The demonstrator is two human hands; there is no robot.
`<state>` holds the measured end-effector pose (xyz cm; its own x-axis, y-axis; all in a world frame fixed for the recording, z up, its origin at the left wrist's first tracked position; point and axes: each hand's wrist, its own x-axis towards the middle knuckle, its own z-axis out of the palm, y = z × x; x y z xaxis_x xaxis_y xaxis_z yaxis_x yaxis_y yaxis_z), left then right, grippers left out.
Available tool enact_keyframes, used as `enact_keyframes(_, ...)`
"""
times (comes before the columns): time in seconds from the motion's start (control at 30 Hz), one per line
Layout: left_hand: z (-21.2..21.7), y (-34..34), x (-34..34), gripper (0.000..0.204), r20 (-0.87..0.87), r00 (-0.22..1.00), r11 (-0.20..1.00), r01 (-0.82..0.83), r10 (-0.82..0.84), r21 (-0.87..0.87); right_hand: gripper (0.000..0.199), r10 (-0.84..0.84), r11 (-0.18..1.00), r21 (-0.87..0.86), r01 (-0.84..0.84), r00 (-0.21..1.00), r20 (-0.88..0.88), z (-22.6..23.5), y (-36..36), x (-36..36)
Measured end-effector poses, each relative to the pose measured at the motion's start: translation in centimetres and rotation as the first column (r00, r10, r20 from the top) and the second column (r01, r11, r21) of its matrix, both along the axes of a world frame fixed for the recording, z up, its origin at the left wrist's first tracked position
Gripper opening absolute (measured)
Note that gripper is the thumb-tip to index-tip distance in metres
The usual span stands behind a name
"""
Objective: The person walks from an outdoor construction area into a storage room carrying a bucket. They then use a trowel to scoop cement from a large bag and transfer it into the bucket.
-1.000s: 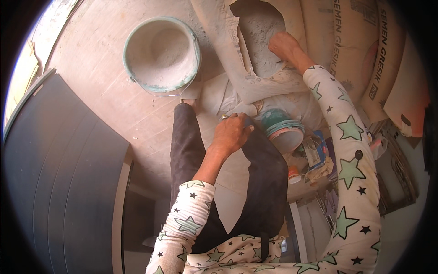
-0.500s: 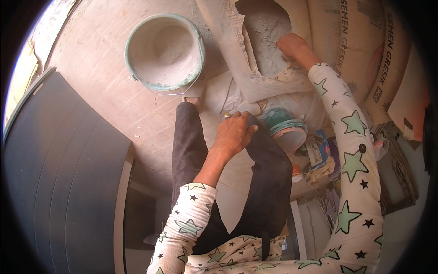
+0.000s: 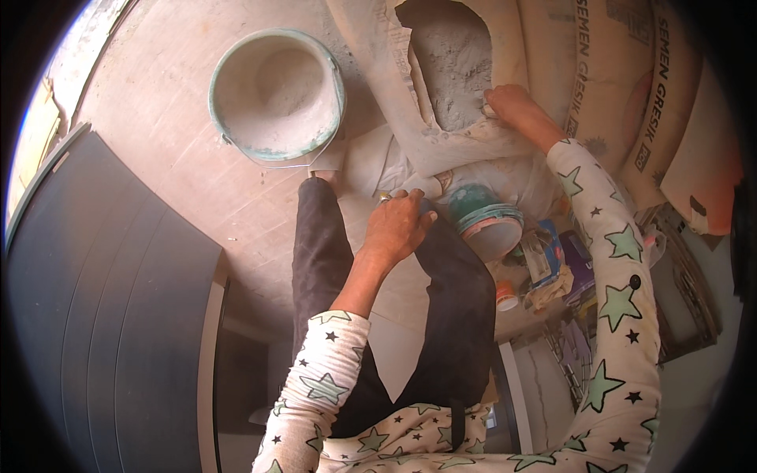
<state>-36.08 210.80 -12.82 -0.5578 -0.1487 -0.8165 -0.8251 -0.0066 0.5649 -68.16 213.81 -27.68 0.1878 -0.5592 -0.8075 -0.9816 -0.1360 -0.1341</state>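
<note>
A torn brown paper cement bag (image 3: 505, 47) lies at the upper right, its large hole showing grey powder (image 3: 449, 67). At the hole's right edge is my right hand (image 3: 516, 110), closed with its knuckles up; whatever it grips is hidden. My left hand (image 3: 398, 225), with a ring on one finger, is by my bent right knee. Its fingers curl downward and their tips are out of sight, so I cannot make out what is in them. To the left of the bag stands a green-rimmed bucket (image 3: 219, 118) with pale powder inside and its wire handle hanging down.
More full cement bags (image 3: 607, 71) line the right side. Beside my right leg are a smaller green bucket (image 3: 477, 206), a small orange tub (image 3: 505, 296) and assorted packets (image 3: 544, 252). A dark grey panel (image 3: 110, 292) stands at the left on the tiled floor (image 3: 150, 102).
My right hand has moved down and slightly right along the hole's edge, out from over the powder. My left hand stays by the knee. The whole view has shifted slightly.
</note>
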Motion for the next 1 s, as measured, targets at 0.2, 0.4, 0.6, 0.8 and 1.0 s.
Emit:
enact_keyframes(0.2, -0.1, -0.1, 0.1, 0.043, -0.002, 1.0, 1.0, -0.009, 0.009, -0.002, 0.01, 0.01, 0.98, -0.195, -0.032, 0.994, -0.113, 2.9, -1.3, 0.2)
enact_keyframes(0.4, -0.1, 0.0, -0.2, 0.042, -0.018, 1.0, 1.0, -0.008, 0.008, -0.017, 0.012, 0.337, 0.887, -0.246, -0.39, 0.913, -0.232, 2.0, -3.6, 0.3)
enact_keyframes(0.6, 0.2, 0.0, -0.2, 0.039, -0.01, 0.999, 0.999, -0.035, 0.035, 0.013, 0.007, 0.399, 0.886, -0.131, -0.446, 0.874, -0.276, 0.6, -6.3, 4.1)
enact_keyframes(0.8, 0.3, -0.3, -0.5, 0.036, -0.009, 1.0, 1.0, -0.028, 0.028, -0.011, 0.012, 0.553, 0.83, 0.129, -0.542, 0.771, -0.317, -3.3, -6.8, 5.4)
enact_keyframes(1.0, 1.2, -0.4, -0.8, 0.037, -0.011, 0.999, 0.999, -0.034, 0.034, -0.017, 0.013, 0.533, 0.846, 0.186, -0.5, 0.805, -0.261, -4.1, -6.8, 5.2)
